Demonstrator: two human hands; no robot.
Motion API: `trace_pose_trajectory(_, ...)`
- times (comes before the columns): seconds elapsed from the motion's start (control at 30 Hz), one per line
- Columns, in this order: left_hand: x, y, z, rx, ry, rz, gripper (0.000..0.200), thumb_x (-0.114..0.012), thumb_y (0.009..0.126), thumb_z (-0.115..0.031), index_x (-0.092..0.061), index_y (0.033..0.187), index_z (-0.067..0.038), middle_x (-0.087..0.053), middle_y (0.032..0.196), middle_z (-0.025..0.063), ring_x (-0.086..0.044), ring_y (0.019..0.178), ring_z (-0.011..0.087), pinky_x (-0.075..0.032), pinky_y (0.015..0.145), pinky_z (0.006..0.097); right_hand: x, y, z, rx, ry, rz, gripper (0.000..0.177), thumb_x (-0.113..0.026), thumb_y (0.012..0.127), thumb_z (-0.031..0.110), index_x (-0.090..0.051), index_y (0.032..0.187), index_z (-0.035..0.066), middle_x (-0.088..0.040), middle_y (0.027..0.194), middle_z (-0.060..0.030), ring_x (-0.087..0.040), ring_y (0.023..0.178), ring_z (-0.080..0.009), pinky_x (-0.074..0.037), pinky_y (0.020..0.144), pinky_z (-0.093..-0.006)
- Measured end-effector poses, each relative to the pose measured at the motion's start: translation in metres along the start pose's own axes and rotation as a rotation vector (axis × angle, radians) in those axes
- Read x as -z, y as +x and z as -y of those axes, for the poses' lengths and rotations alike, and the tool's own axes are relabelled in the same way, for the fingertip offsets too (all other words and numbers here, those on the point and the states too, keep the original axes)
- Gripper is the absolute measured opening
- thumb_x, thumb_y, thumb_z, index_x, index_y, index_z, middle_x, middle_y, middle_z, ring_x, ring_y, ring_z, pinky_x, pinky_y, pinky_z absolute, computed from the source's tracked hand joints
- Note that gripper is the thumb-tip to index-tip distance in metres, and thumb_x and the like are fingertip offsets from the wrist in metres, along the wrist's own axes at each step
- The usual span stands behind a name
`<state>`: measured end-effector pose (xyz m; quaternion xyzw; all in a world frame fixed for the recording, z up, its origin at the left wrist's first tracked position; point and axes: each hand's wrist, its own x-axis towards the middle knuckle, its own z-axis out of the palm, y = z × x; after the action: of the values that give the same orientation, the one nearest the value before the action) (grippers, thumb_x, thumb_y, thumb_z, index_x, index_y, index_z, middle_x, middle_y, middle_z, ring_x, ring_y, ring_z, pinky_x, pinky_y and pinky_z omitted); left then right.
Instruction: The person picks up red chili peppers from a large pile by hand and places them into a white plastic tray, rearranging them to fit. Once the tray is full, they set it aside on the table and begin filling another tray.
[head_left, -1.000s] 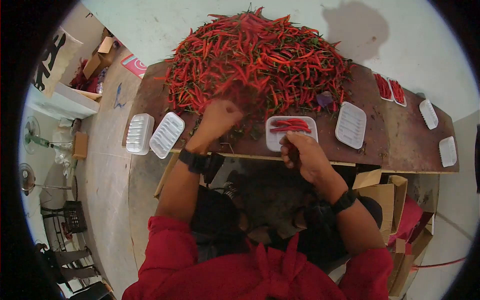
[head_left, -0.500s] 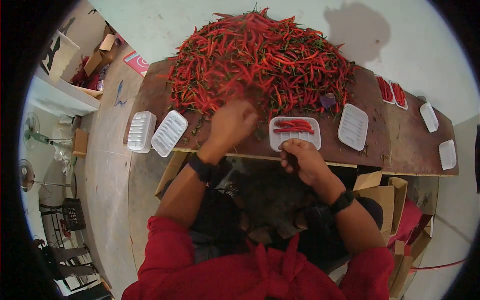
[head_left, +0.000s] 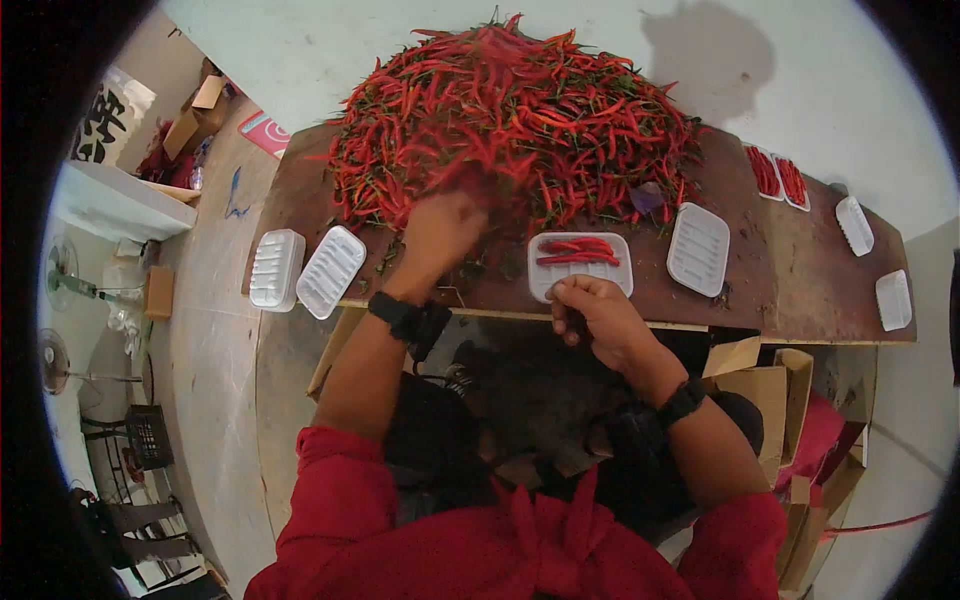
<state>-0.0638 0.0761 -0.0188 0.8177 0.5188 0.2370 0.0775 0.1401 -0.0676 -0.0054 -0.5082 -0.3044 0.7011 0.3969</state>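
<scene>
A big heap of red chili peppers (head_left: 530, 120) with green stems covers the back of the brown table. At its lower front edge is my left hand (head_left: 442, 232), its fingers smeared by motion and partly lost against the chilies. My right hand (head_left: 600, 315) is curled at the near edge of a white foam tray (head_left: 600, 280), thumb and fingertips together. Anything inside those fingers is hidden. Several red chilies (head_left: 578, 250) lie side by side in that tray, toward its far side.
White foam trays (head_left: 275, 270) stand at the left, one tilted beside them. Another tray (head_left: 698, 250) lies right of the heap. Farther right are two chili-filled trays (head_left: 778, 180) and two more white ones. Cardboard boxes (head_left: 755, 400) sit below the table at right.
My left hand has shifted slightly left and lower along the heap's front edge. My right hand stays by the tray. The whole view has shifted a little.
</scene>
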Motion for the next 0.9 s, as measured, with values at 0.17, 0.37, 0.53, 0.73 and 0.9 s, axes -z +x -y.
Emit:
trace_pose_trajectory(0.17,0.026,-0.022,-0.044,0.009,-0.444,0.248,0.017,-0.070,0.075,-0.018,-0.067,0.081,-0.002,-0.065,0.074,0.0096,-0.065,0.070,0.0191,-0.049,0.063,0.0324,-0.003,-0.003,0.003,0.010,0.065,-0.014,0.023,-0.050,0.095,0.024,-0.059,0.099,0.002,-0.057,0.073,-0.0025,-0.055,0.065,-0.0115,-0.041,0.053,-0.0241)
trace_pose_trajectory(0.37,0.026,-0.050,-0.074,-0.343,-0.458,0.281,0.015,-0.070,0.074,-0.016,-0.064,0.079,-0.003,-0.063,0.074,0.0118,-0.063,0.070,0.0266,-0.048,0.062,0.0351,0.006,0.005,-0.005,0.040,0.214,-0.125,0.029,-0.050,0.092,0.027,-0.061,0.099,0.000,-0.062,0.083,-0.0076,-0.060,0.072,-0.0174,-0.046,0.059,-0.0299)
trace_pose_trajectory(0.53,0.023,-0.054,-0.074,-0.436,-0.413,0.264,0.016,-0.070,0.075,-0.018,-0.064,0.080,-0.004,-0.062,0.075,0.0120,-0.062,0.073,0.0289,-0.048,0.064,0.0368,0.009,0.007,-0.012,0.196,-0.040,-0.072,0.024,-0.051,0.091,0.025,-0.061,0.093,0.003,-0.060,0.081,-0.0055,-0.058,0.072,-0.0171,-0.045,0.062,-0.0291)
trace_pose_trajectory(0.73,0.033,-0.043,-0.050,-0.339,-0.400,0.422,0.016,-0.068,0.077,-0.020,-0.066,0.086,-0.006,-0.063,0.080,0.0120,-0.062,0.078,0.0308,-0.049,0.069,0.0383,0.006,0.002,-0.003,0.041,0.155,-0.118,0.025,-0.050,0.093,0.026,-0.059,0.089,0.004,-0.056,0.076,-0.0033,-0.055,0.069,-0.0141,-0.042,0.058,-0.0271)
trace_pose_trajectory(0.9,0.035,-0.021,0.011,-0.280,0.026,0.145,0.022,-0.064,0.076,-0.015,-0.065,0.096,-0.007,-0.062,0.090,0.0129,-0.061,0.085,0.0334,-0.050,0.073,0.0415,0.007,0.003,-0.003,0.008,0.198,-0.057,0.025,-0.052,0.093,0.030,-0.058,0.089,0.006,-0.055,0.072,-0.0023,-0.054,0.063,-0.0138,-0.040,0.055,-0.0272)
